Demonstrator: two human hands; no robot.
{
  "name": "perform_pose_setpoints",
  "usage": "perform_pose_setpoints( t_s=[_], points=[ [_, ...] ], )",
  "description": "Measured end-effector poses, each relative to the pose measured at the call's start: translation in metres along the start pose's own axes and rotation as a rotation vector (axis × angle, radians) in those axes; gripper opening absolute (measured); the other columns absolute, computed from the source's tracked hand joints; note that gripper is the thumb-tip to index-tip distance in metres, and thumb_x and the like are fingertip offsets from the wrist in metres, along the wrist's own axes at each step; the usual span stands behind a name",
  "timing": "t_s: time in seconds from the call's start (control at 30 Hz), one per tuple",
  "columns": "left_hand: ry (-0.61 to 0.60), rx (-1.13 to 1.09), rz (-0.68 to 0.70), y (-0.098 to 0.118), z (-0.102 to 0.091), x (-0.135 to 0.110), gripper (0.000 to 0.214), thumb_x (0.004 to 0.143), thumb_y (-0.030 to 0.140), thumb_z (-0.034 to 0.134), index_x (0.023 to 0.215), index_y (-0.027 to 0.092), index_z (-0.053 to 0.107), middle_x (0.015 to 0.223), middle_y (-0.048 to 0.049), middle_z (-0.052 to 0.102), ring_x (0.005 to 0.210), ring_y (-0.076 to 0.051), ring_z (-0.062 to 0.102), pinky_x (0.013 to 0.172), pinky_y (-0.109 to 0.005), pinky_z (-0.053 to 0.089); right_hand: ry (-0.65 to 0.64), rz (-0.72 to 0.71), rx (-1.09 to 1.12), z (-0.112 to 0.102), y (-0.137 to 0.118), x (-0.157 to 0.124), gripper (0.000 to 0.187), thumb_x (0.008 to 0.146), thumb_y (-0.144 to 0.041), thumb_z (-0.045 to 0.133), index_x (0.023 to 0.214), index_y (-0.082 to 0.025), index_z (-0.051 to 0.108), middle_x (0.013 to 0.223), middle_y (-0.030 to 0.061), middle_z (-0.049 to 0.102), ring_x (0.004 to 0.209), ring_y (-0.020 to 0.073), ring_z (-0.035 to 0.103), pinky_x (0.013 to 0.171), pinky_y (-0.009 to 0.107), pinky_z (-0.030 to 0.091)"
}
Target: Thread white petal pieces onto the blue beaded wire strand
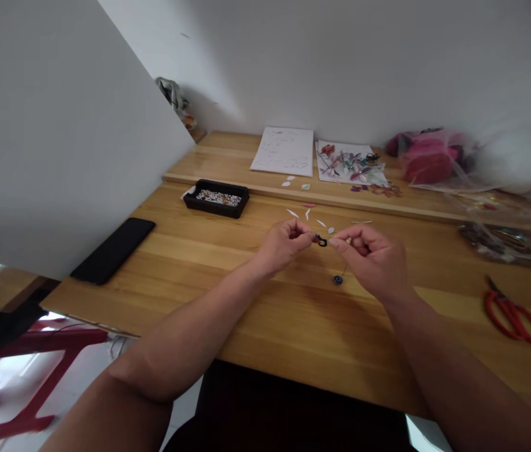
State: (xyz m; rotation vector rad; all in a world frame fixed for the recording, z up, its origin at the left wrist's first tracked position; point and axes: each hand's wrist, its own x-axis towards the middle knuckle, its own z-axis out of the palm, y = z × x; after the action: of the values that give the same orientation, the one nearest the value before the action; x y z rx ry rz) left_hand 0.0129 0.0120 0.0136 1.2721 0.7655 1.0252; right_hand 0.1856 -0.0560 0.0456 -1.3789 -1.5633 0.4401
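Observation:
My left hand (289,243) is closed in a pinch on a small dark piece with an open loop (322,242), held just above the table. My right hand (371,254) is pinched too, its thumb and forefinger beside the loop. From under its fingers a thin thread or wire runs down to a small dark round bobbin (337,280). What lies right between the right fingertips is too fine to make out clearly. Small white leaf-shaped pieces (321,223) and a reddish one (309,205) lie on the wood just beyond the hands.
Red-handled scissors (514,317) lie at right, near a clear bag of small parts (505,245). A black tray (237,207) of beads and a black phone (113,250) are at left. On the raised ledge are white paper (284,150), coloured leaf ornaments (353,164) and a pink bundle (430,157).

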Motion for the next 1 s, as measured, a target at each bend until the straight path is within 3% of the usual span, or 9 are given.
perform_pose_setpoints(
  t_s=[0.17,0.4,0.57,0.7,0.83,1.0],
  points=[
    [-0.095,0.026,-0.03,0.0,0.0,-0.004,0.019,0.078,0.03,0.076,0.077,0.015,0.063,0.078,-0.0023,0.069,0.072,-0.011,0.059,0.074,-0.028,0.046,0.114,-0.02,-0.025,-0.002,0.006,0.004,0.007,0.086,-0.029,0.073,0.082,-0.023,0.072,0.055,-0.0081,0.029,0.051,0.0104,0.028,0.052,0.03,0.024],
    [-0.213,-0.001,-0.103,0.006,0.003,-0.008,0.023,0.078,0.033,0.077,0.078,0.015,0.063,0.078,-0.0037,0.072,0.074,-0.012,0.063,0.076,-0.028,0.048,0.099,-0.019,-0.049,-0.002,0.01,0.006,0.008,0.085,-0.031,0.073,0.083,-0.024,0.072,0.055,-0.0075,0.033,0.051,0.011,0.031,0.052,0.03,0.026],
    [-0.24,-0.046,-0.095,0.007,0.004,-0.009,0.023,0.078,0.034,0.078,0.078,0.015,0.066,0.078,-0.0019,0.07,0.072,-0.01,0.059,0.076,-0.028,0.046,0.036,0.122,0.034,0.002,0.021,0.009,0.014,0.083,-0.037,0.074,0.08,-0.023,0.072,0.055,-0.0064,0.038,0.052,0.0108,0.032,0.051,0.029,0.025],
    [-0.149,-0.122,-0.071,0.005,0.003,-0.007,0.023,0.074,0.036,0.08,0.079,0.016,0.068,0.075,0.0015,0.064,0.067,-0.008,0.051,0.069,-0.026,0.041,-0.087,0.377,0.351,0.011,0.026,0.01,0.026,0.073,-0.043,0.08,0.074,-0.022,0.064,0.058,-0.005,0.05,0.047,0.0082,0.033,0.045,0.027,0.025],
    [-0.049,-0.207,-0.053,0.005,0.004,-0.006,0.025,0.072,0.036,0.08,0.077,0.017,0.066,0.078,0.0018,0.064,0.069,-0.007,0.05,0.069,-0.025,0.039,-0.248,0.582,0.569,0.019,0.025,0.005,0.031,0.065,-0.039,0.084,0.071,-0.022,0.058,0.057,-0.0067,0.05,0.041,0.0058,0.035,0.041,0.024,0.028],
    [0.067,-0.155,0.014,0.005,0.002,-0.002,0.019,0.076,0.031,0.075,0.076,0.017,0.062,0.078,0.0006,0.065,0.07,-0.009,0.051,0.071,-0.026,0.04,-0.369,0.477,0.489,0.018,0.019,0.0,0.028,0.072,-0.039,0.08,0.069,-0.021,0.058,0.054,-0.0072,0.048,0.042,0.0062,0.036,0.043,0.024,0.028]
  ],
)
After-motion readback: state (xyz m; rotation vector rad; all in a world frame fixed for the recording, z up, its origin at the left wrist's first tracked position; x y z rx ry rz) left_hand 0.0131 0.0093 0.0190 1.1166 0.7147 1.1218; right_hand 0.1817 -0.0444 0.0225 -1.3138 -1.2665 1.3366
